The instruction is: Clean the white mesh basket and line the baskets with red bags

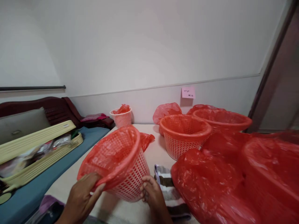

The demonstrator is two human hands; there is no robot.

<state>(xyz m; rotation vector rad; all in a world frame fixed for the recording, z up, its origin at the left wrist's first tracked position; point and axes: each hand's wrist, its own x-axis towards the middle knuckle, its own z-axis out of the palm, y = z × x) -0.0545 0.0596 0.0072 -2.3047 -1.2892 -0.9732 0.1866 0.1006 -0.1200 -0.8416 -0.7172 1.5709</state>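
A white mesh plastic basket lined with a red plastic bag is tilted with its mouth toward the left and me. Its rim is pinched by my left hand, thumb outside over the folded bag edge. My right hand has its fingers curled against the basket's lower right side, near the base; what its fingertips grip is partly hidden. Just right of that hand, a striped cloth lies on the white tabletop.
A small lined basket stands by the wall. Larger lined baskets and a loose red bag fill the right. A pink note is on the wall. An open cream case lies on the blue seat at left.
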